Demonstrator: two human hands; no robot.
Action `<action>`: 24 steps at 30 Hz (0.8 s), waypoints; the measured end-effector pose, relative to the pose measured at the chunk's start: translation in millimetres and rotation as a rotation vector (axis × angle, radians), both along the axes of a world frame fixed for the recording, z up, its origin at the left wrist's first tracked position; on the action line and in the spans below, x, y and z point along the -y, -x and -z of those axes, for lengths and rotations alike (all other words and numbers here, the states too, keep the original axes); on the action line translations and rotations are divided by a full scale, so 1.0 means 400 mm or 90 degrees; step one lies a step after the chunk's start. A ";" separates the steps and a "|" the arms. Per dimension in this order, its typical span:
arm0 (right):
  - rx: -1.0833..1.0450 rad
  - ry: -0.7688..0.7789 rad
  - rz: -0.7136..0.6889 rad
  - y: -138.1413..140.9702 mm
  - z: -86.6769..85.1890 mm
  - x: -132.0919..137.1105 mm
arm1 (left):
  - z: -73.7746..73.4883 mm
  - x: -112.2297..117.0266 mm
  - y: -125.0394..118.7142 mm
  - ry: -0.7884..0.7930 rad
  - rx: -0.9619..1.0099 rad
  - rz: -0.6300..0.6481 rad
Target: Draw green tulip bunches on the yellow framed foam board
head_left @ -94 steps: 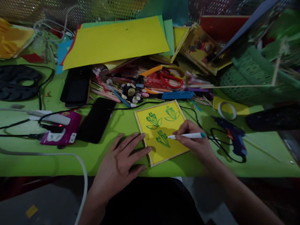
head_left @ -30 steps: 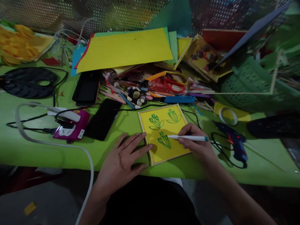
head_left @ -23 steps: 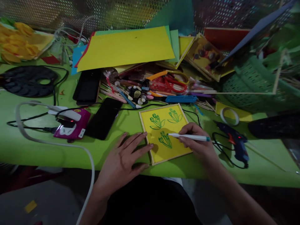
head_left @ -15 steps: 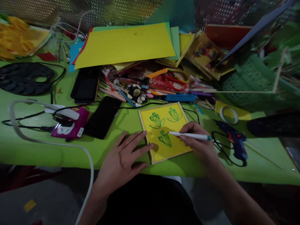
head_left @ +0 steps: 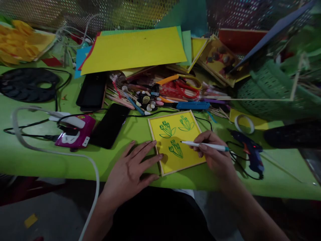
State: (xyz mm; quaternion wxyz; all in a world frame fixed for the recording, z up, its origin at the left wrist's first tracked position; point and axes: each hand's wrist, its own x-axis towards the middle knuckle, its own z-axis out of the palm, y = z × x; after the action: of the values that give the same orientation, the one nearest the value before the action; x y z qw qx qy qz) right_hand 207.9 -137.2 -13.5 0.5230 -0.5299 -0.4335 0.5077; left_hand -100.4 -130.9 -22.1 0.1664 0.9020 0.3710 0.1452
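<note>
A small yellow card (head_left: 188, 152) with a pale wooden border lies on the green table (head_left: 120, 159) in front of me. Three green tulip drawings are on it. My left hand (head_left: 130, 172) lies flat with fingers spread, fingertips touching the card's left edge. My right hand (head_left: 214, 155) is closed on a white marker with a teal end (head_left: 204, 145). The marker's tip hovers just right of the lowest drawing.
A black phone (head_left: 109, 125) and a pink device (head_left: 75, 135) with cables lie to the left. A blue glue gun (head_left: 249, 152) and a tape roll (head_left: 242, 124) lie to the right. Behind the card are scissors (head_left: 183, 87), sticks, stones, yellow paper sheets (head_left: 134, 50) and a green basket (head_left: 273, 90).
My right hand has drawn slightly to the right, lifting the marker tip off the lowest tulip drawing. My left hand stays flat at the card's edge.
</note>
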 end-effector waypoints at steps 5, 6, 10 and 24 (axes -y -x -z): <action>-0.012 -0.010 0.013 0.004 -0.004 -0.002 | 0.007 0.000 0.000 -0.018 -0.030 0.002; -0.013 -0.011 0.016 0.003 -0.003 -0.002 | 0.008 0.000 0.000 -0.021 -0.031 -0.001; -0.023 -0.020 0.029 -0.001 -0.004 0.003 | 0.008 -0.001 -0.001 -0.019 -0.011 -0.014; -0.038 -0.049 0.064 -0.013 -0.015 0.012 | 0.007 0.003 -0.006 -0.022 0.014 -0.032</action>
State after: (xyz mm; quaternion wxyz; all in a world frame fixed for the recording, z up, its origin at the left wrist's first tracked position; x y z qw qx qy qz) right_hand 213.2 -142.1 -7.3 0.5806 -0.5150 -0.4097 0.4795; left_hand -97.9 -132.1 -24.9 0.1514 0.8933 0.3895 0.1655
